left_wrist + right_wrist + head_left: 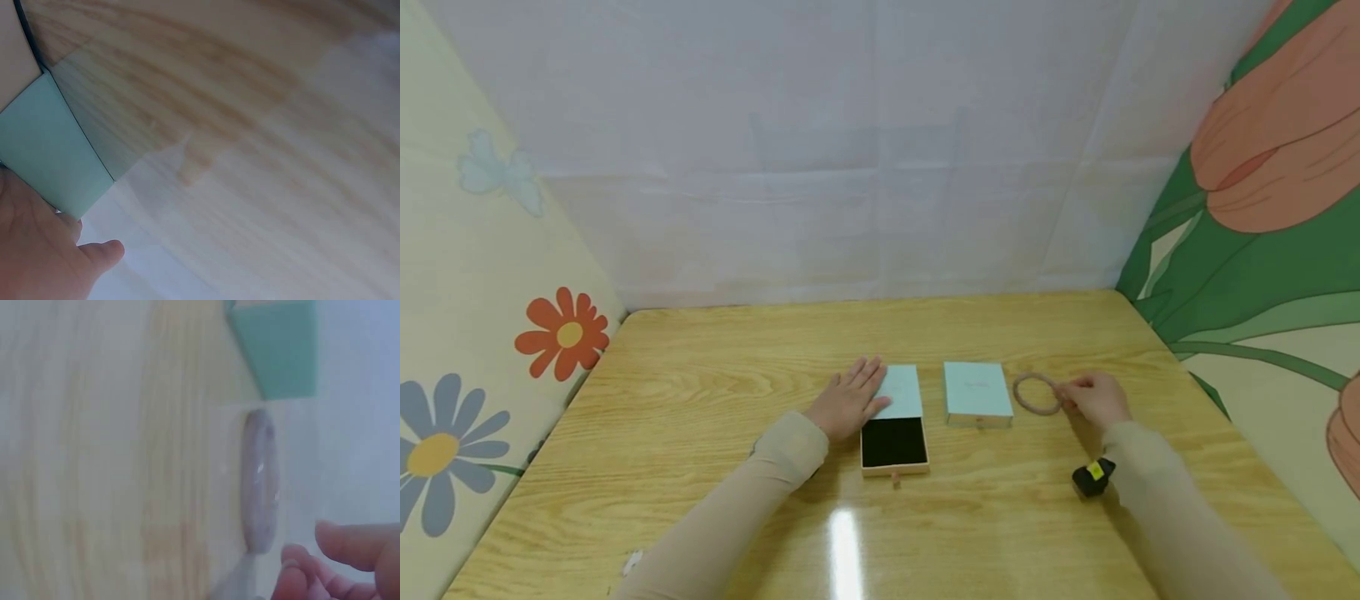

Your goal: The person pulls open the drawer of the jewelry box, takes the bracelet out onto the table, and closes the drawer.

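One left hand [847, 402], head view, lies flat on the open box [902, 392]; the right hand [1096, 397] is at the bangle [1039, 412], toward the desk's [700, 358] far right corner. Left wrist: hand at box. Right wrist: fingertips [290, 582] parted; pick-up seems the step, needing a light pinch.

No text can be read. Right of the frame's centre, the closed pale blue box [977, 387] bears a faint line of marking, illegible; the yellow label [1096, 471] at lower right is too small.
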A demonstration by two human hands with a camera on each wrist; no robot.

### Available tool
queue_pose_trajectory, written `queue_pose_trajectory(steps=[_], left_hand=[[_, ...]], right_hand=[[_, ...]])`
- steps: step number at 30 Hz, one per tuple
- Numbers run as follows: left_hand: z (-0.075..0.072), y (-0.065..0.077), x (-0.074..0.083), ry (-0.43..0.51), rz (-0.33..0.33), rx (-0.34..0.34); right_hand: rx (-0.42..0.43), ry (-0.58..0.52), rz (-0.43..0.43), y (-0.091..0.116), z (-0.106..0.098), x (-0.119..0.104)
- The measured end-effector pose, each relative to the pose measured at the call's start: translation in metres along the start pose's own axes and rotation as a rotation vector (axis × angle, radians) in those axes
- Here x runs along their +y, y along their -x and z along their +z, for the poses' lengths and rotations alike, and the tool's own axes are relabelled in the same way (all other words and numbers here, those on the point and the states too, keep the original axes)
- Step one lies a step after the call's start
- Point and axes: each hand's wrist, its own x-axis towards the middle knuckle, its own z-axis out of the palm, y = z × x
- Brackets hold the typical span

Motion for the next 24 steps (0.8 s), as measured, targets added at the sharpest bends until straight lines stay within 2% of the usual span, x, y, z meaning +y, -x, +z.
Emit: queue_pose_trajectory(steps=[6,14,19,24], left_hand=[[0.001,0.000,0.000,-0.003,0.001,0.009],[0.002,-0.001,0.000,-0.015,0.002,0.016],[0.002,-0.001,0.000,-0.022,0.004,0.020],[0.001,-0.002,-0.001,-0.019,0.005,0.011]], right_hand=[[0.036,-0.096,0.020,0.012,0.002,-0.007],[0.097,-0.167,0.045,0.031,0.008,-0.021],[0.128,-0.199,0.028,0.040,0.013,-0.029],[0.119,-0.214,0.001,0.048,0.018,-0.035]])
